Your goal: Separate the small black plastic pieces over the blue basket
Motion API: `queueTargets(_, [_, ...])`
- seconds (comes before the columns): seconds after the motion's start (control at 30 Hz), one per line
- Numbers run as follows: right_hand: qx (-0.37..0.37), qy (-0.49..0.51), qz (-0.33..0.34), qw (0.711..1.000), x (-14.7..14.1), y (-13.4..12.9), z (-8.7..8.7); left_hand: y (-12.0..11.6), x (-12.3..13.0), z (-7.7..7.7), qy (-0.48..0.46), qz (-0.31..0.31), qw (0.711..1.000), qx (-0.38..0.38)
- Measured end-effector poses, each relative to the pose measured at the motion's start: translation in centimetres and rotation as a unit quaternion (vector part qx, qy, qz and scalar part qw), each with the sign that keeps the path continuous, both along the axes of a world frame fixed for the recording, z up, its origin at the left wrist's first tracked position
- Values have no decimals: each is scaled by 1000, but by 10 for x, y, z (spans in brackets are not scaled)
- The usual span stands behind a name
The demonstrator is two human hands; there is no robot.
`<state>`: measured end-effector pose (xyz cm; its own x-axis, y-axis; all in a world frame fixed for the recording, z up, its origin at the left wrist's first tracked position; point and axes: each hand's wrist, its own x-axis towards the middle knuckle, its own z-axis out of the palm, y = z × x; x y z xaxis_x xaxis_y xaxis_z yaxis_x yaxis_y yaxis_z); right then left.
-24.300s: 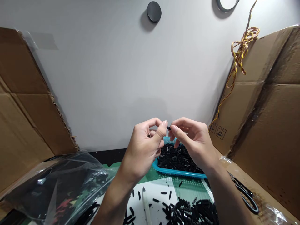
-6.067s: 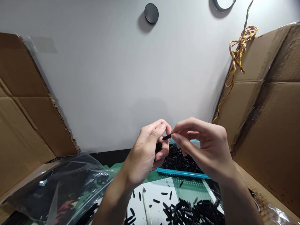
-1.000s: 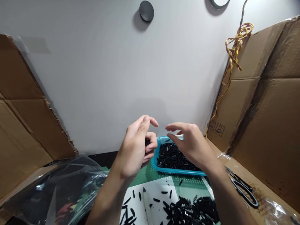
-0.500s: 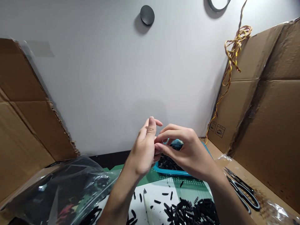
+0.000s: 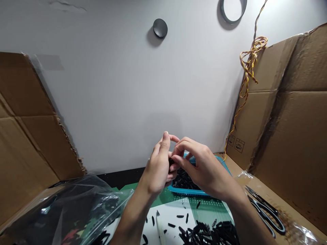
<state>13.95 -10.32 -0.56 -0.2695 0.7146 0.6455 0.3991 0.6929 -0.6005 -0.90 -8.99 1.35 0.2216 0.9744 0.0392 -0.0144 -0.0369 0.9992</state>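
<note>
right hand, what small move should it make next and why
Probably pinch a little of the dark stuff and ease it out of the left hand: it shows between that hand's curled fingers, and the thumb and fingertips of the right hand are right beside it. Whether they grip any yet is hard to tell.

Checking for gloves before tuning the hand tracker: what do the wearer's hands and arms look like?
Left hand and right hand: no gloves. Left forearm and right forearm: bare to the picture's edge, no sleeve in view. No watch, bracelet or cable at either wrist. Rings and nail details: too small to tell.
</note>
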Motion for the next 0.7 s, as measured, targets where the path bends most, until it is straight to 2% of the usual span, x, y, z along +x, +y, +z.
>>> queueTargets(0.17, [-8,17,2,1000,0,-3,3,4,-2,0,-22,8,1000,6])
queueTargets(0.37, [-27,31,37,998,-1,-3,5,4,-3,-2,14,11,998,52])
queueTargets(0.53, [-24,-2,-29,999,-7,-1,4,5,0,-7,44,46,991,121])
queueTargets(0.7, [-9,-5,-49,999,-7,1,2,8,-1,-5,-2,34,996,78])
